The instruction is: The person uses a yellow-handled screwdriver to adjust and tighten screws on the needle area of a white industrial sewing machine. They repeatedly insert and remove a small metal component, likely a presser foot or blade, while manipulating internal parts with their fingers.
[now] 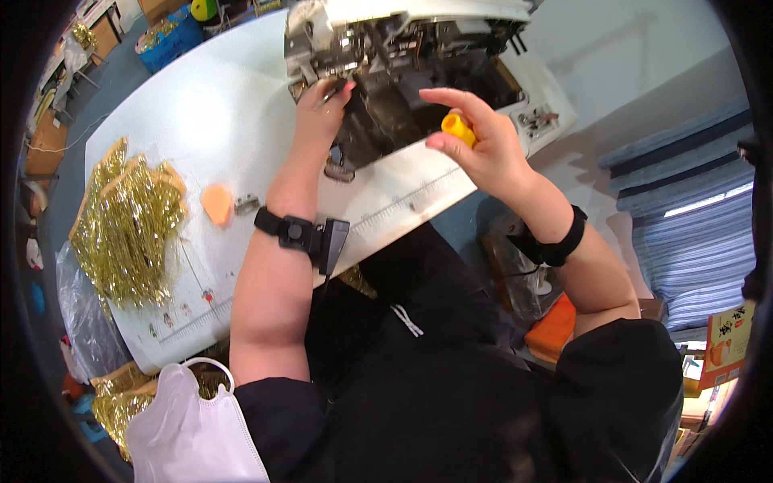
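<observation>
A sewing machine (410, 45) is tipped back at the far side of the white table (229, 127), its metal underside showing. Below it lies the dark, dirty recess (386, 118) in the tabletop. My left hand (320, 118) is at the left end of the machine, fingers closed around a small dark metal piece (338, 89) that is too blurred to name. Over the recess's right part, my right hand (495, 142) holds a yellow handle (459, 130), probably a screwdriver's, against the palm. Its thumb and index finger are spread apart; the tool's other end is hidden.
Gold tinsel fringe (136, 229) is heaped on the table's left side. An orange piece (216, 203) and a small metal part (246, 204) lie near my left forearm. Small items (539, 122) sit right of the recess. A white face mask (187, 428) hangs at lower left.
</observation>
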Action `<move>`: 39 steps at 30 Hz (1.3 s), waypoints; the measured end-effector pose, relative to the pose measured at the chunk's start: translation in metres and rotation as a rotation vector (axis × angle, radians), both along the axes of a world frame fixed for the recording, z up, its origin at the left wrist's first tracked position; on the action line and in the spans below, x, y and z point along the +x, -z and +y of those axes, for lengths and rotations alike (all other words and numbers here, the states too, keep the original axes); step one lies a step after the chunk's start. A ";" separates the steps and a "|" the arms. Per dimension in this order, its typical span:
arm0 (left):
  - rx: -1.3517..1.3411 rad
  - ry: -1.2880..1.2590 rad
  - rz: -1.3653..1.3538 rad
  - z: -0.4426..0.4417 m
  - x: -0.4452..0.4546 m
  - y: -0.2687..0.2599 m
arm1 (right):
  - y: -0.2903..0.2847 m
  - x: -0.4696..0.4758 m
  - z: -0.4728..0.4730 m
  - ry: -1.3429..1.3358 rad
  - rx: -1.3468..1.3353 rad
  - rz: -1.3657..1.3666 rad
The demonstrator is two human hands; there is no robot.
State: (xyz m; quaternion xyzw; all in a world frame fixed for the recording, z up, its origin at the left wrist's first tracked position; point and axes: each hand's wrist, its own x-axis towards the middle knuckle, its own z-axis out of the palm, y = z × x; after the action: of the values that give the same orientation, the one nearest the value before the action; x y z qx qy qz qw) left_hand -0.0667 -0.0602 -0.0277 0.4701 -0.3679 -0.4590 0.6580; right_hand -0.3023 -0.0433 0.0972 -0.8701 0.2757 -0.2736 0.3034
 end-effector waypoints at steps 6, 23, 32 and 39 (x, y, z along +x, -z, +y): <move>-0.010 -0.043 0.226 0.013 -0.003 -0.001 | 0.072 0.014 -0.021 0.334 0.201 -0.330; 0.217 -0.528 -0.564 0.033 0.081 -0.023 | 0.100 0.012 -0.013 0.129 0.437 -0.408; 0.725 -0.366 -1.476 0.012 0.152 -0.033 | 0.091 -0.004 -0.005 0.115 0.490 -0.358; 0.814 -0.338 -1.488 0.038 0.139 -0.045 | 0.093 -0.013 0.000 0.125 0.488 -0.302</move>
State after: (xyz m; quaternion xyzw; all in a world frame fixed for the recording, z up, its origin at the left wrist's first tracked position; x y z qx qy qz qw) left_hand 0.0718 -0.0226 0.0175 0.8958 -0.4354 -0.0241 0.0861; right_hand -0.3156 -0.0429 0.0041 -0.7023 0.3381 -0.3438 0.5238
